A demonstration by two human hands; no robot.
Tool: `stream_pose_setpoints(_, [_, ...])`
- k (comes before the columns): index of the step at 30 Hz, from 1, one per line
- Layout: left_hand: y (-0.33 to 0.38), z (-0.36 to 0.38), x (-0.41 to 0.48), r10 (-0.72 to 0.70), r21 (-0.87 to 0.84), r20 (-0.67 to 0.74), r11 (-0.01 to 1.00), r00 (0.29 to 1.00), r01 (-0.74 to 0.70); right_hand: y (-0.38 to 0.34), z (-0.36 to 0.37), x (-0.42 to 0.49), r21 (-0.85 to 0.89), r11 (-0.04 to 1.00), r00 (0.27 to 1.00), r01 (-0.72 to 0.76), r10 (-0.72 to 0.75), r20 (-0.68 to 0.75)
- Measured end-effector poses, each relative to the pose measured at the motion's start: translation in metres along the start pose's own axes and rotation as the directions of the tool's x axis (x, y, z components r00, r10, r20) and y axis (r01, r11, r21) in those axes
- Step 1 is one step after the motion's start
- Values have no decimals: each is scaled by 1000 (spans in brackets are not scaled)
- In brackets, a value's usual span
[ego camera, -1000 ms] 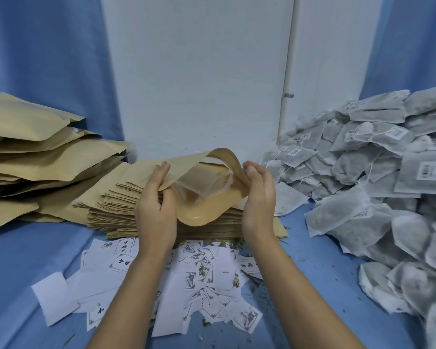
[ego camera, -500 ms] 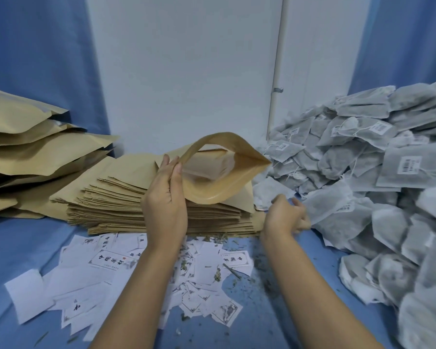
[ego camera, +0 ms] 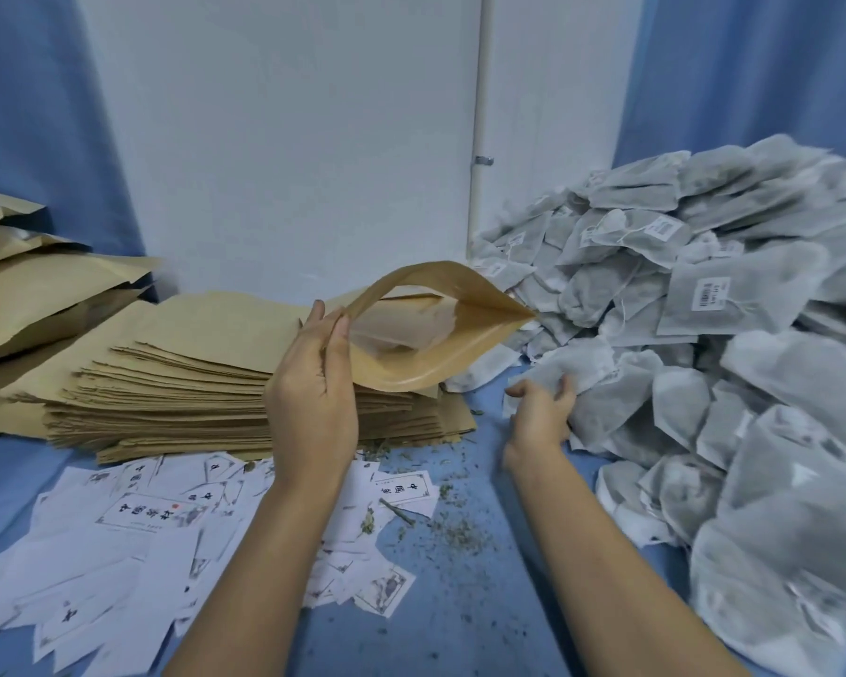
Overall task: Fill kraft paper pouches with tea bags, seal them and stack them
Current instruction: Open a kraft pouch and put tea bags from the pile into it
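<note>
Freed by the right hand a moment ago, the open pouch point(ego camera: 411, 378) hangs just above the flat pouch stack point(ego camera: 191, 383). The left hand point(ego camera: 313, 408) pinches its left lip and the mouth gapes. Filling is under way. Right of the stack, the right hand point(ego camera: 540, 408), fingers spread and blurred, touches a tea bag point(ego camera: 577, 364) at the heap point(ego camera: 704, 334) edge. Next it must close on one bag and slip it inside. Strings tangle across the heap and may drag neighbours along.

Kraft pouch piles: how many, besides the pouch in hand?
2. A flat stack behind the left hand; a bulkier pile far left, cut off by the frame, so more may be hidden.
</note>
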State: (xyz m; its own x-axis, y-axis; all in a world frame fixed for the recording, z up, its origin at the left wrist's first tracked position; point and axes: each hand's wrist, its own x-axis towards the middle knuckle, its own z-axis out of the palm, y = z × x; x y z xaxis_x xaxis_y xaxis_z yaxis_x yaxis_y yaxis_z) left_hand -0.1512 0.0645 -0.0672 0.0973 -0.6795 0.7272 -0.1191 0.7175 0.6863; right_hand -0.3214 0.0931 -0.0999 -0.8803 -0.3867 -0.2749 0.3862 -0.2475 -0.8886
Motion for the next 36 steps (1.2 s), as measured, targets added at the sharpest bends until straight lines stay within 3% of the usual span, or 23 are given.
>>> stream_pose_setpoints(3, [-3, -2, 1, -27, -8, -17, 1000, 1000, 26, -4, 3, -7, 95, 995, 990, -27, 40, -133])
stream_pose_setpoints(7, [-3, -5, 3, -40, -9, -20, 999, 999, 40, 4, 4, -10, 20, 999, 983, 40, -36, -182])
stream_pose_setpoints(13, [-2, -6, 2, -46, -5, -9, 999, 999, 46, 11, 2, -1, -234, 959, 986, 160, -168, -15])
stream_pose_setpoints(20, [-2, -6, 2, -76, 5, 1, 997, 997, 76, 13, 2, 1, -259, 945, 980, 201, -190, 66])
stream_pose_setpoints(24, [-2, -8, 2, -85, 9, -13, 996, 996, 85, 11, 2, 5, -432, 821, 928, 373, -341, 152])
stream_pose_setpoints(27, [-1, -8, 2, -85, 9, -15, 996, 996, 86, 5, -2, 14, -477, 836, 961, 270, -202, 189])
stream_pose_setpoints(29, [-1, -7, 2, -83, 16, -10, 996, 997, 83, 4, -7, 16, -495, 830, 966, 258, -208, 153])
stream_pose_setpoints(33, [0, -6, 1, -74, 17, -3, 997, 997, 74, -6, -12, 10, -544, 738, 859, 399, -508, -60])
stream_pose_setpoints(34, [0, -6, 1, -71, 16, -3, 997, 997, 71, -8, -13, 8, -570, 724, 838, 388, -535, -109])
stream_pose_setpoints(36, [0, -6, 2, -63, 13, -8, 998, 998, 63, -13, -13, 7, -602, 750, 864, 275, -467, -186])
